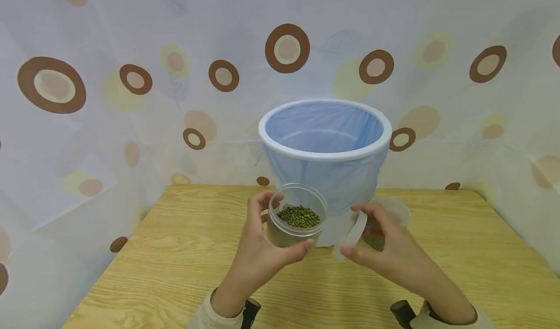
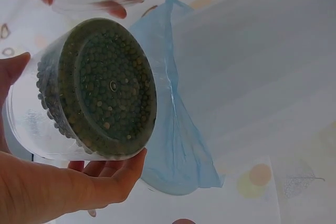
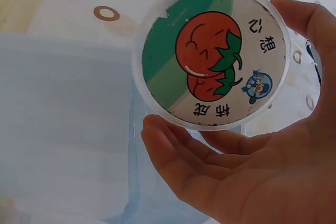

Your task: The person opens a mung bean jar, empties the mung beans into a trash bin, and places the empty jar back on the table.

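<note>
My left hand (image 1: 262, 251) grips a clear round plastic jar (image 1: 282, 237), fingers round one side and thumb on the other. The jar is uncovered and tilted, its mouth facing me. Green mung beans (image 1: 299, 217) fill its lower part; the left wrist view shows these beans (image 2: 113, 85) through the base. To the right, apart from the jar, my right hand (image 1: 391, 246) pinches a round white-rimmed lid (image 1: 358, 229) by its edge, held on its side. In the right wrist view the lid's top (image 3: 168, 66) carries a picture of red tomatoes and some characters.
Behind both hands a white-rimmed bin (image 1: 325, 156) lined with a thin blue bag (image 1: 323, 183) stands on the wooden table (image 1: 175, 251). A second clear container (image 1: 395, 210), partly hidden by my right hand, has something green in it. A patterned sheet (image 1: 175, 125) hangs behind the table.
</note>
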`<action>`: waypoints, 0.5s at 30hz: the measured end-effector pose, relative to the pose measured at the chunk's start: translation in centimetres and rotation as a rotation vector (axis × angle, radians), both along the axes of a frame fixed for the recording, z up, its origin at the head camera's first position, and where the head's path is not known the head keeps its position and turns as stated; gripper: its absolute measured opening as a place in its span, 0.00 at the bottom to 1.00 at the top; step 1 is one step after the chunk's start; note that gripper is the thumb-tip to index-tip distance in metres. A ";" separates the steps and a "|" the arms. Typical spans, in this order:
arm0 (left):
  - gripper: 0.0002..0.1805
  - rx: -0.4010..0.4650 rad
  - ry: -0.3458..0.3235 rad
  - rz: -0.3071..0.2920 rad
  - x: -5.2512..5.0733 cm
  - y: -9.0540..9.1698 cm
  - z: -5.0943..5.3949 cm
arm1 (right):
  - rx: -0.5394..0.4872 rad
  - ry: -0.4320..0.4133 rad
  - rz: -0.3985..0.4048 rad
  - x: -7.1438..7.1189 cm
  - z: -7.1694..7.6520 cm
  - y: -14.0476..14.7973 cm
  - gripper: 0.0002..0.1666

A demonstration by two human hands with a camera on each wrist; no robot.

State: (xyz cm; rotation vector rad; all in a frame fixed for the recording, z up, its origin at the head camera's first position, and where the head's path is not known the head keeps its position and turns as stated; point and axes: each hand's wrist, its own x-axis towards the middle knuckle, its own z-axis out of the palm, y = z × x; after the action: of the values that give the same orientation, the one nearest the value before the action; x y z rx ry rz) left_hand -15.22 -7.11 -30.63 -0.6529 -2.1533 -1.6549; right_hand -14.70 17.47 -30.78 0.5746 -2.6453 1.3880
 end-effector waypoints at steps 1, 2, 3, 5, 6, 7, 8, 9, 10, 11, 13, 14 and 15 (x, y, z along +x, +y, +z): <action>0.49 -0.001 0.000 0.001 0.0 0.0 0.0 | 0.008 -0.026 -0.001 0.0 0.0 0.0 0.41; 0.49 -0.001 -0.001 0.001 0.0 0.0 0.0 | 0.014 -0.049 -0.001 0.0 0.0 0.0 0.42; 0.49 -0.001 -0.002 0.002 0.0 -0.1 0.0 | 0.026 -0.064 -0.001 0.0 -0.1 -0.1 0.43; 0.49 -0.001 -0.003 0.004 0.0 -0.1 0.1 | 0.052 -0.093 -0.003 0.0 -0.2 -0.2 0.45; 0.49 0.000 -0.004 0.003 0.0 -0.1 0.1 | 0.065 -0.102 -0.001 -0.1 -0.2 -0.2 0.46; 0.49 0.002 -0.005 0.002 0.0 -0.1 0.0 | 0.078 -0.108 0.003 -0.1 -0.3 -0.2 0.46; 0.48 0.000 -0.001 0.003 -0.1 -0.1 0.0 | 0.091 -0.113 0.009 -0.2 -0.4 -0.3 0.47; 0.48 0.001 -0.003 0.002 -0.1 -0.1 0.0 | 0.107 -0.113 0.015 -0.3 -0.5 -0.3 0.47; 0.48 0.003 -0.005 0.002 -0.1 -0.2 0.0 | 0.120 -0.119 0.019 -0.4 -0.6 -0.3 0.48; 0.48 0.005 -0.006 -0.001 -0.1 -0.2 0.0 | 0.133 -0.123 0.024 -0.5 -0.7 -0.3 0.48; 0.48 0.006 -0.007 -0.002 -0.2 -0.2 0.0 | 0.170 -0.120 0.035 -0.8 -1.0 -0.4 0.48; 0.48 0.006 -0.007 -0.002 -0.2 -0.2 0.0 | 0.185 -0.125 0.038 -0.9 -1.2 -0.4 0.47; 0.48 0.010 -0.011 -0.003 -0.2 -0.2 0.0 | 0.200 -0.129 0.040 -1.0 -1.4 -0.5 0.47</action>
State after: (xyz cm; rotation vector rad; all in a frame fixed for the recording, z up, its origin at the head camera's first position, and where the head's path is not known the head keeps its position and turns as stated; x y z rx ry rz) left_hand -15.41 -7.31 -30.68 -0.6461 -2.1510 -1.6742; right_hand -15.72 16.98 -32.13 0.5784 -2.9135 1.2175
